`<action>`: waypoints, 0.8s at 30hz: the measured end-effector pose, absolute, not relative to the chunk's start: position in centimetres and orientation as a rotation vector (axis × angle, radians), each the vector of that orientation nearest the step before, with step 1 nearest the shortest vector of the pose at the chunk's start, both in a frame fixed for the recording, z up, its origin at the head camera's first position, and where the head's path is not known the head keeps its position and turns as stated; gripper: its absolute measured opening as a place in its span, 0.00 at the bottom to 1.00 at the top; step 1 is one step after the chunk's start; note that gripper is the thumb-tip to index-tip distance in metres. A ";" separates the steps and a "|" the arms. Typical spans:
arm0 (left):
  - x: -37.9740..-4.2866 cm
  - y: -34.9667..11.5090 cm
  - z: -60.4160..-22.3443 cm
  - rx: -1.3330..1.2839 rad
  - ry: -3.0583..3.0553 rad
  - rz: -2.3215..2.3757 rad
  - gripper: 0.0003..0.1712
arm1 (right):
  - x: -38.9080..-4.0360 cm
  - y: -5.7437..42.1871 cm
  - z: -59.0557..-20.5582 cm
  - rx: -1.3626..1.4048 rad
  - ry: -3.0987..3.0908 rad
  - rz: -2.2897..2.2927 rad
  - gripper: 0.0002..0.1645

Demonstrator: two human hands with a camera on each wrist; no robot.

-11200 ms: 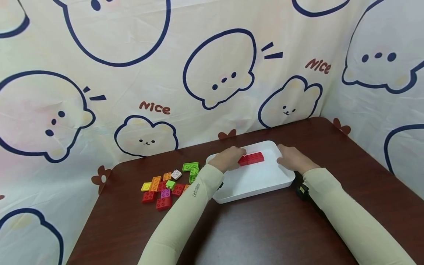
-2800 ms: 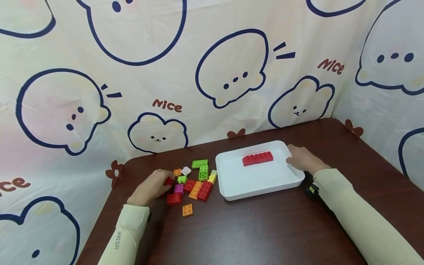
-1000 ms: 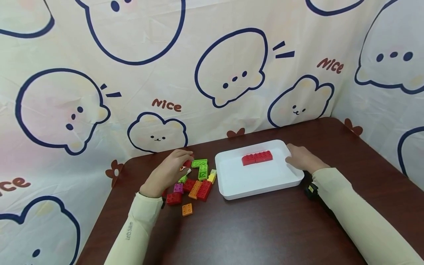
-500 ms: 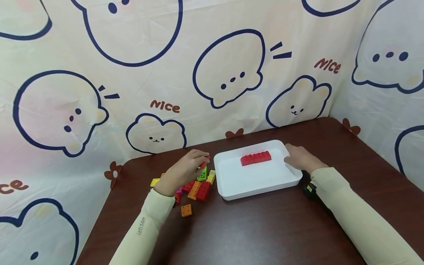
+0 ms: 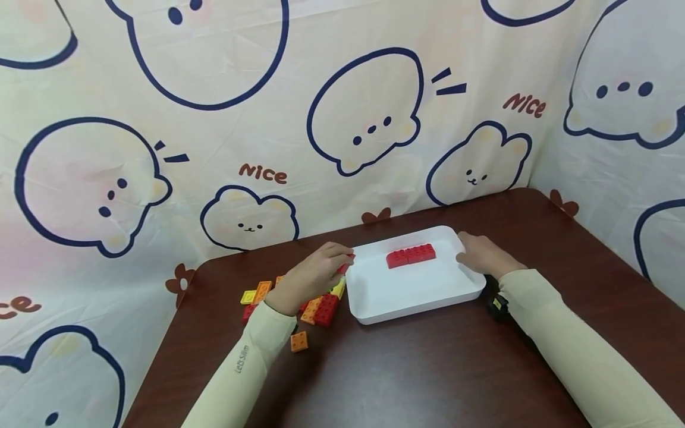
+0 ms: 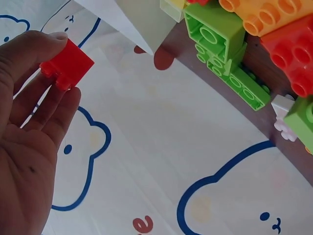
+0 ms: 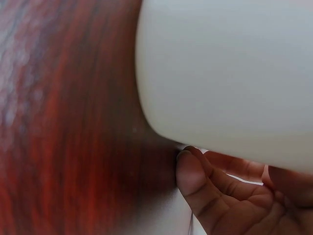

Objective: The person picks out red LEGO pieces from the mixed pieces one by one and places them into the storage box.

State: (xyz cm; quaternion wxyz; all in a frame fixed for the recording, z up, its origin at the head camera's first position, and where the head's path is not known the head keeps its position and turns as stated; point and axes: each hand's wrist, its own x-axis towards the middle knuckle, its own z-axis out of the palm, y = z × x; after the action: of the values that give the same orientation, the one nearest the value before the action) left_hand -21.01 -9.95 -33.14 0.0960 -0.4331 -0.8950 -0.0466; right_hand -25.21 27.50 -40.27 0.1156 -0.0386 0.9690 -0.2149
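Note:
My left hand [image 5: 314, 274] pinches a small red building block [image 6: 73, 63] between thumb and fingers. In the head view it is at the left edge of a white tray [image 5: 374, 312], with the block mostly hidden by the fingers. Two red blocks [image 5: 411, 255] lie end to end in a row inside the tray, toward its far side. My right hand [image 5: 487, 255] grips the tray's right rim. Seen from the right wrist, thumb and fingers curl close at the tray's edge [image 7: 195, 142].
Loose blocks lie left of the tray, partly under my left forearm: yellow [image 5: 248, 297], orange [image 5: 262, 291], red [image 5: 326, 310]. Green blocks [image 6: 215, 29] and a white one [image 6: 282, 115] show in the left wrist view. One orange block [image 5: 299, 342] sits apart, nearer me.
My left hand has picked up a red block from the pile and carried it rightward, over the other blocks, to the tray's left edge. The right hand has stayed at the rim.

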 end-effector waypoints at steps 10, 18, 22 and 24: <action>-21.5 -8.7 -33.4 -1.336 -2.658 -0.135 0.22 | -25.2 27.4 -40.2 -0.117 2.837 -0.636 0.40; -22.0 -7.4 -33.4 -1.370 -2.733 -0.129 0.25 | -25.2 27.5 -40.3 -0.126 2.852 -0.629 0.39; -22.3 -6.9 -33.5 -1.367 -2.743 -0.110 0.26 | -25.2 27.4 -40.3 -0.129 2.854 -0.631 0.39; -22.4 -6.6 -33.6 -1.371 -2.745 -0.102 0.26 | -25.2 27.4 -40.3 -0.125 2.850 -0.634 0.39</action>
State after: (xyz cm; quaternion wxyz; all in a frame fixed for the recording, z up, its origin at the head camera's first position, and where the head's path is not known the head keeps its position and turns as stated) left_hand -22.42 -6.58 -33.56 0.0358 -0.4462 -0.8936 -0.0332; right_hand -25.19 27.39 -40.26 0.1094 -0.0424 0.9694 -0.2158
